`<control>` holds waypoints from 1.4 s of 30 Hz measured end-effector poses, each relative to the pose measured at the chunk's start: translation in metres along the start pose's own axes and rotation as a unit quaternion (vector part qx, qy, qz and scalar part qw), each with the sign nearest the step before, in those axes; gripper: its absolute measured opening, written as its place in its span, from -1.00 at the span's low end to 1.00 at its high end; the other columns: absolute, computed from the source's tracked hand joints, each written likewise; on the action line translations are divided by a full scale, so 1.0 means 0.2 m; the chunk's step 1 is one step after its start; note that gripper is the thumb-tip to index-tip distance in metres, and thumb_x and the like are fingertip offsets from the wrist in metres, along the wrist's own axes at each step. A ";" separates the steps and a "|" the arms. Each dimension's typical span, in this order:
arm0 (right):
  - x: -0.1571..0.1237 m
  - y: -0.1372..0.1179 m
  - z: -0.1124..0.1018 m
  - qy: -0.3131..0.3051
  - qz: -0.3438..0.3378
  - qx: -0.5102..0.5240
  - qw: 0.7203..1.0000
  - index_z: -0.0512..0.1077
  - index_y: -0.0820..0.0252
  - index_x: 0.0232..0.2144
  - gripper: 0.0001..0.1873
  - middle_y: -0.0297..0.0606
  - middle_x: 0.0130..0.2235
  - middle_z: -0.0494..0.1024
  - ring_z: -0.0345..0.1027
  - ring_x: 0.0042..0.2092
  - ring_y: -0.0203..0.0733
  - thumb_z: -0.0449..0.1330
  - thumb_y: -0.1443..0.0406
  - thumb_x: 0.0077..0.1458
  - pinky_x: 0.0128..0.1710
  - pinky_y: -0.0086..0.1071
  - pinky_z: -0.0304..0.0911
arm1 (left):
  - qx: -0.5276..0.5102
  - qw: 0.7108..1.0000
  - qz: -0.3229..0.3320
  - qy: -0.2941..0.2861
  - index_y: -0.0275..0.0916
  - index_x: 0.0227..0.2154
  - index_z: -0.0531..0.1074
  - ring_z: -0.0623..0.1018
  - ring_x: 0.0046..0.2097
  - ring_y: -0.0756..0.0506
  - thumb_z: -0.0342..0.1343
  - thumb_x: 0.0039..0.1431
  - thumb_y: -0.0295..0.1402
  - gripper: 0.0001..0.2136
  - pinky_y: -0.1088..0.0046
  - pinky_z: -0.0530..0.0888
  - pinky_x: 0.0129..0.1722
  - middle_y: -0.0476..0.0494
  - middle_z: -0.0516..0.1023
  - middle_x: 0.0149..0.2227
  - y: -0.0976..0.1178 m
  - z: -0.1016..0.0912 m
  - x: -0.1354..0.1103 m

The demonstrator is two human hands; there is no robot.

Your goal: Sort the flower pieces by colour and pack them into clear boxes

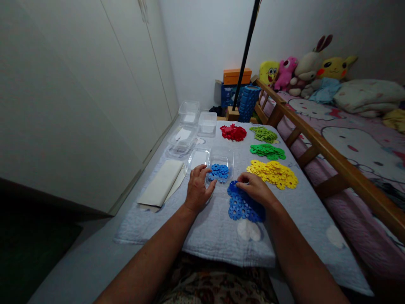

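Flower-shaped plastic discs lie in colour piles on the cloth-covered table. My right hand (255, 188) is over the blue disc pile (239, 207), its thumb and fingertips pinched on a dark blue disc (233, 185) at the pile's far edge. My left hand (199, 188) rests at the near left corner of a clear plastic box (232, 158), with its thumb and fingers apart and nothing between them. Several lighter blue discs (219, 171) sit inside that box. The palms of both hands are hidden.
Yellow (274, 172), green (267, 151), light green (263, 134) and red (233, 132) disc piles lie farther back. Other clear boxes (208, 123) stand at the far left. A folded beige sheet (162, 182) lies left. A wooden bed rail (335, 169) runs along the right.
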State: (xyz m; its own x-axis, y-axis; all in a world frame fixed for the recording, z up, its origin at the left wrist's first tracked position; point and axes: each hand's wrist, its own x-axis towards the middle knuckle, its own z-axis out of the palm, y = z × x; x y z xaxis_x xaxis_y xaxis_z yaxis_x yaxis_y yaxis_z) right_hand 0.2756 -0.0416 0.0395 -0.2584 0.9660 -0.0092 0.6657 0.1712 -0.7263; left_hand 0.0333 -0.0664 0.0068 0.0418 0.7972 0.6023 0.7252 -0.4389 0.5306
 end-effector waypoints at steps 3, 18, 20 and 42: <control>-0.01 0.01 -0.11 -0.004 0.019 0.069 0.997 0.45 0.16 -0.46 -0.80 -0.37 -0.46 0.47 0.31 -0.40 -0.24 0.23 0.15 0.01 -0.38 -0.37 0.16 | -0.001 1.000 -0.001 -0.004 -0.19 -0.04 0.42 0.44 0.14 -0.24 0.26 0.18 -0.38 -0.71 0.11 0.41 0.19 -0.25 0.43 0.07 0.00 0.00 0.00; 0.47 -0.32 -0.01 0.025 -0.035 -0.336 0.941 0.56 0.11 -0.15 -0.79 -0.11 -0.17 0.65 0.35 -0.01 0.03 0.16 0.34 0.20 -0.05 -0.18 0.01 | -0.008 1.000 -0.015 -0.003 -0.16 -0.06 0.42 0.44 0.14 -0.24 0.25 0.19 -0.36 -0.73 0.08 0.41 0.18 -0.24 0.42 0.07 0.00 0.00 -0.01; 0.50 -0.32 0.02 0.008 -0.043 -0.376 0.926 0.57 0.13 -0.14 -0.75 -0.05 -0.16 0.66 0.35 -0.01 0.06 0.13 0.37 0.21 -0.06 -0.14 0.00 | -0.007 1.000 -0.015 -0.002 -0.17 -0.07 0.43 0.45 0.13 -0.24 0.25 0.19 -0.37 -0.74 0.09 0.42 0.18 -0.24 0.42 0.06 0.00 0.00 -0.01; -0.23 -0.06 0.04 0.010 -0.142 -0.250 0.958 0.44 0.08 0.16 -0.33 -0.01 0.20 0.45 0.22 0.20 0.20 0.36 -0.01 0.05 0.20 0.07 0.04 | 0.003 1.000 -0.008 -0.004 -0.19 -0.14 0.47 0.46 0.11 -0.22 0.25 0.19 -0.37 -0.81 0.13 0.43 0.16 -0.23 0.44 0.03 -0.01 0.00 0.00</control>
State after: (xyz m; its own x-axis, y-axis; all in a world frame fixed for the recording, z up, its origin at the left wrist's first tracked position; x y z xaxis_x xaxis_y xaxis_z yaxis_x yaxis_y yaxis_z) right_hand 0.2740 -0.0886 0.0435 -0.4688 0.8694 0.1559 0.8239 0.4940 -0.2777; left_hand 0.0322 -0.0650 0.0057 0.0352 0.8073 0.5892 0.7303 -0.4233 0.5363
